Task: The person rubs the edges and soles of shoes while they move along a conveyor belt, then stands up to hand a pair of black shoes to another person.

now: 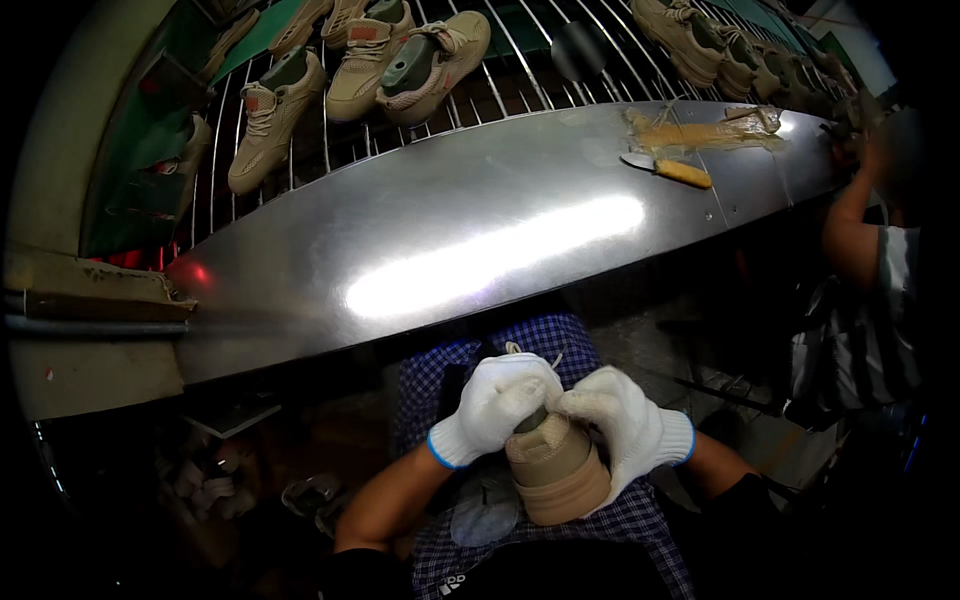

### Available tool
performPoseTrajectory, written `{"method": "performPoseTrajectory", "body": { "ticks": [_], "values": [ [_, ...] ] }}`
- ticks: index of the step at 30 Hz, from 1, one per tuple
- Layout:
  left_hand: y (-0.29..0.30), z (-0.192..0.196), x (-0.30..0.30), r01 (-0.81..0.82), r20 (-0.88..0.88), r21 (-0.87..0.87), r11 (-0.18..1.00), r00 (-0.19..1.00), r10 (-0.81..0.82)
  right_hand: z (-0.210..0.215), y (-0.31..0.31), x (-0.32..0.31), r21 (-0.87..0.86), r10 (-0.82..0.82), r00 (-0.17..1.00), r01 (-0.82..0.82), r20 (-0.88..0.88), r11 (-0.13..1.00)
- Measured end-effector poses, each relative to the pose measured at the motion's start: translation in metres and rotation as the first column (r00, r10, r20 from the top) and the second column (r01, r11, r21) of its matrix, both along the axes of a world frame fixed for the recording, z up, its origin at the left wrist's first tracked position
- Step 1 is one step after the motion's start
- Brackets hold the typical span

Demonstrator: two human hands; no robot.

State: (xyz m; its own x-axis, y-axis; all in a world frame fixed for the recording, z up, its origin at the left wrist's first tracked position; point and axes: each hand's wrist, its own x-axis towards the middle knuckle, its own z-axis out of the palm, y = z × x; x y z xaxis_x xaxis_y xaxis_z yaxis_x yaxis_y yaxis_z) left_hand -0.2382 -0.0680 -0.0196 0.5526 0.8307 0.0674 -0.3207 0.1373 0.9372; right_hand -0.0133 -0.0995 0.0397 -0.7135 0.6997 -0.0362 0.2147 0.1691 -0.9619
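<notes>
A beige sneaker (558, 470) rests on my lap, its heel toward me and its toe end hidden beyond my hands. My left hand (503, 398), in a white knit glove with a blue cuff edge, closes its fingers at the shoe's opening. Gloved the same way, my right hand (622, 418) grips the right side of the collar, its fingertips meeting those of the left. A dark green insert (532, 420) shows inside the opening. Past my left hand a pale lace end (514, 348) sticks up. What the fingertips pinch is hidden.
A metal ledge (300, 260) curves ahead of my knees. On it lie a yellow-handled knife (682, 174) and a taped patch (700, 132). Beyond, several beige sneakers (278, 122) stand on a rack of metal bars (510, 60). At right, another person's arm (850, 232) reaches the ledge.
</notes>
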Motion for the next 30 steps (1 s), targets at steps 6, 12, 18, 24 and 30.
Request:
{"method": "performPoseTrajectory", "body": {
  "ticks": [6,12,18,24,30],
  "values": [
    [0.013,0.068,-0.011,-0.163,-0.034,0.278,0.947,0.983,0.179,0.024,0.015,-0.005,0.459,-0.051,0.975,0.148,-0.217,0.876],
    [0.044,0.159,-0.062,-0.427,0.168,0.729,0.535,0.869,0.465,0.059,0.087,-0.029,0.338,-0.085,0.835,0.311,-0.544,0.889],
    [0.060,0.144,-0.065,-0.291,-0.036,0.892,0.345,0.716,0.698,0.068,0.131,-0.069,0.204,-0.158,0.718,0.391,-0.678,0.898],
    [0.082,0.137,-0.070,-0.266,-0.128,0.789,0.553,0.810,0.572,0.078,0.170,-0.061,0.241,-0.041,0.798,0.230,-0.601,0.943],
    [0.107,0.129,-0.069,-0.338,-0.073,0.796,0.502,0.770,0.634,0.123,0.221,-0.071,0.241,0.041,0.949,0.038,-0.313,0.970]
  ]
}}
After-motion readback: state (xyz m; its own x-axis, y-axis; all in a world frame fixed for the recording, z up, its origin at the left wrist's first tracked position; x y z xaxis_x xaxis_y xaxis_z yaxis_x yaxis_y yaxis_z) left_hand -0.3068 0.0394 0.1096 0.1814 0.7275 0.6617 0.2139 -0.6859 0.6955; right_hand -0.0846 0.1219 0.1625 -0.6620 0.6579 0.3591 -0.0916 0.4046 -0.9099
